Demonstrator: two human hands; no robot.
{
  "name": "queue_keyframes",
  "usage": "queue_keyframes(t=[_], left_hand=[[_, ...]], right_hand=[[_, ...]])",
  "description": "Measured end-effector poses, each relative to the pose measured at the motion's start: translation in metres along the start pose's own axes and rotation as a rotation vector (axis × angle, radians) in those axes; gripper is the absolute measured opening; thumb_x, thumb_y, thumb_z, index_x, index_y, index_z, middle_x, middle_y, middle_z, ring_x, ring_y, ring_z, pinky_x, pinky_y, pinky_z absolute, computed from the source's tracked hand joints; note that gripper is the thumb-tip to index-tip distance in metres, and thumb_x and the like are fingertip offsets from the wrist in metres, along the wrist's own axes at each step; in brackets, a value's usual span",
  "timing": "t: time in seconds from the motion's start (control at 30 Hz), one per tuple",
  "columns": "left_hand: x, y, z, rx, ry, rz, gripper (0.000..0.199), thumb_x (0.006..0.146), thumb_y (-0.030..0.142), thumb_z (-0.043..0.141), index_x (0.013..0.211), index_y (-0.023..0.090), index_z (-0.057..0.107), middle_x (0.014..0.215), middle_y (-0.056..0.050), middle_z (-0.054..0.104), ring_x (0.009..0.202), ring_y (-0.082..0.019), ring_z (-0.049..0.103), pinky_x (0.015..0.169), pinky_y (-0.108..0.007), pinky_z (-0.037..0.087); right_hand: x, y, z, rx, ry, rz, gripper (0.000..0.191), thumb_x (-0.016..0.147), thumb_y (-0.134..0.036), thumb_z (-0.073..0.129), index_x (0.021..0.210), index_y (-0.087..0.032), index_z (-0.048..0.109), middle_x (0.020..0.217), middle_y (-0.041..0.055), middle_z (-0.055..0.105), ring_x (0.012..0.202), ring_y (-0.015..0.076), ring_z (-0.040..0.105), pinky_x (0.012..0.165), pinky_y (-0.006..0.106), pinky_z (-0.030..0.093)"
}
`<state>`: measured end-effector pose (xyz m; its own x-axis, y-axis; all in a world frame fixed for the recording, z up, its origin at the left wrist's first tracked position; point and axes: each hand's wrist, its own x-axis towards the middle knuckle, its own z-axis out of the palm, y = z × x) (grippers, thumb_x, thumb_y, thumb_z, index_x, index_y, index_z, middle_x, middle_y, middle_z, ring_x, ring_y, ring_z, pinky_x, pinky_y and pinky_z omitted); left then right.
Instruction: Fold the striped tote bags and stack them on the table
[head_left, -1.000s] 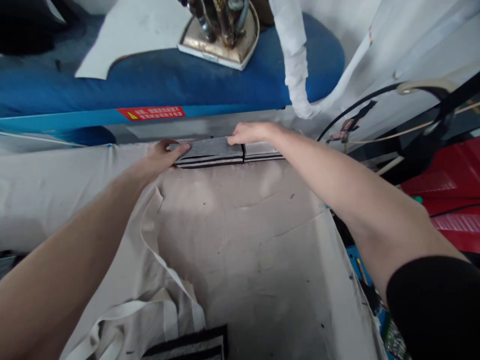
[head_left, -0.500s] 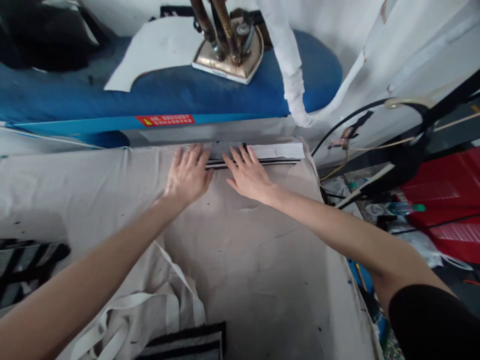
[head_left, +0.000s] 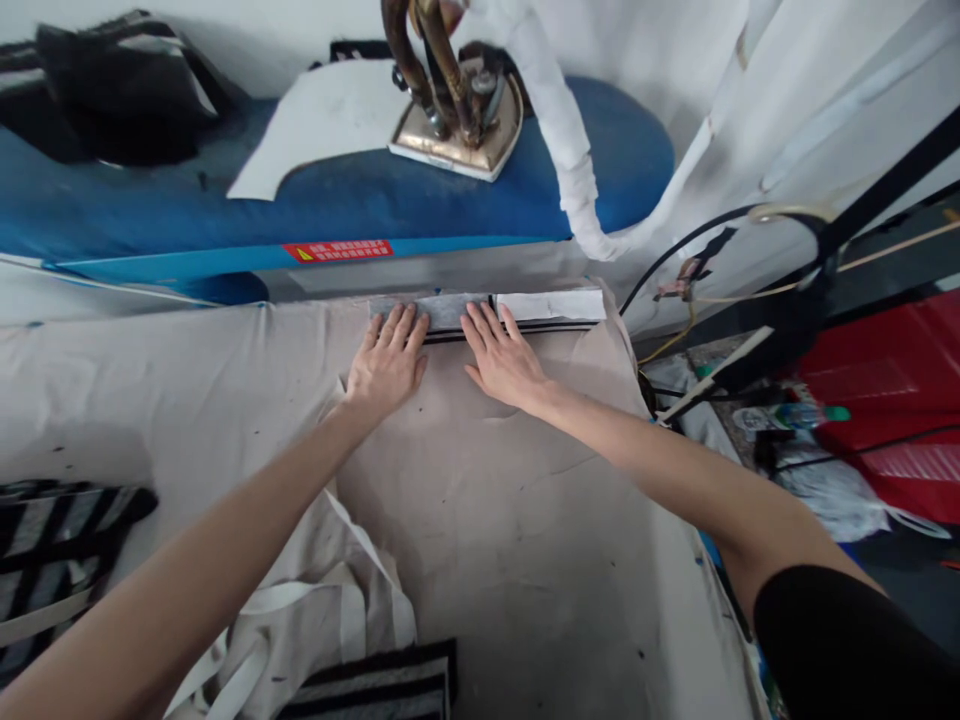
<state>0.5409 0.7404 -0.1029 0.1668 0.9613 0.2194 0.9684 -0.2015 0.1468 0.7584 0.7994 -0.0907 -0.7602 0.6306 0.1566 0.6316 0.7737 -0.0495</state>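
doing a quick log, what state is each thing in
left hand, open, palm down
right hand, open, palm down
gray strip, flat, under both hands' fingers
white strip, flat
iron, sole down on blue ironing board
white tape, loose, looped
bottle, capped, on its side

the right arm [head_left: 675, 470] wears a short black sleeve [head_left: 817, 640]; both hands are bare.
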Motion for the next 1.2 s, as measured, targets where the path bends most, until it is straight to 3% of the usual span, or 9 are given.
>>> queue_keyframes(t=[0.23,0.43,0.77,0.83,0.93,1.0,1.2], left_hand=[[-0.001,-0.003,-0.004,0.004,-0.004,0.021,0.073,0.096,0.026,0.047,0.165,0.016,0.028,0.170,-0.016,0.028,0.158,-0.036,0.024,0.128,-0.061,0.016],[-0.001,-0.002,-0.006,0.004,0.004,0.029,0.070,0.097,0.027,0.045,0.164,0.014,0.030,0.170,-0.017,0.029,0.159,-0.035,0.024,0.129,-0.059,0.016],[0.000,-0.004,-0.004,0.051,0.003,0.049,0.068,0.099,0.030,0.044,0.164,0.013,0.030,0.170,-0.019,0.029,0.158,-0.036,0.024,0.129,-0.057,0.016],[0.000,-0.004,-0.004,0.065,0.004,0.046,0.067,0.100,0.030,0.042,0.163,0.011,0.031,0.169,-0.020,0.029,0.158,-0.037,0.025,0.128,-0.059,0.017],[0.000,-0.003,-0.004,0.076,0.011,0.054,0.066,0.100,0.030,0.041,0.163,0.009,0.031,0.169,-0.021,0.029,0.158,-0.037,0.025,0.128,-0.059,0.018],[-0.001,-0.003,-0.003,0.076,0.015,0.064,0.066,0.100,0.030,0.042,0.163,0.010,0.032,0.169,-0.021,0.029,0.158,-0.037,0.026,0.128,-0.058,0.018],[-0.001,-0.004,-0.003,0.103,0.023,0.072,0.066,0.101,0.031,0.040,0.162,0.008,0.032,0.169,-0.022,0.029,0.158,-0.037,0.026,0.128,-0.057,0.018]], right_hand=[[-0.021,0.026,-0.022,0.100,0.135,0.096,0.066,0.102,-0.031,0.038,0.163,-0.010,0.027,0.172,0.0155,0.022,0.161,0.0328,0.015,0.131,0.062,0.010],[-0.039,0.058,-0.011,0.077,0.109,0.102,0.061,0.103,-0.033,0.036,0.159,-0.009,0.036,0.169,0.0168,0.030,0.159,0.0320,0.023,0.131,0.060,0.013],[-0.033,0.065,-0.010,0.059,0.159,0.027,0.056,0.106,-0.038,0.032,0.155,-0.012,0.042,0.166,0.0137,0.038,0.157,0.0289,0.030,0.131,0.055,0.016],[-0.038,0.076,-0.012,0.068,0.255,0.087,0.053,0.106,-0.037,0.033,0.152,-0.014,0.046,0.164,0.0142,0.041,0.155,0.0287,0.033,0.130,0.056,0.020],[-0.051,0.097,-0.012,0.101,0.440,0.295,0.051,0.105,-0.031,0.031,0.152,-0.016,0.045,0.160,0.0164,0.043,0.152,0.0301,0.037,0.126,0.059,0.029],[-0.060,0.109,-0.007,0.115,0.483,0.408,0.053,0.105,-0.029,0.030,0.155,-0.016,0.040,0.160,0.0180,0.042,0.152,0.0319,0.036,0.124,0.061,0.033],[-0.072,0.108,0.007,0.024,0.273,0.361,0.057,0.104,-0.033,0.038,0.158,-0.015,0.038,0.166,0.0151,0.037,0.156,0.0336,0.031,0.127,0.062,0.026]])
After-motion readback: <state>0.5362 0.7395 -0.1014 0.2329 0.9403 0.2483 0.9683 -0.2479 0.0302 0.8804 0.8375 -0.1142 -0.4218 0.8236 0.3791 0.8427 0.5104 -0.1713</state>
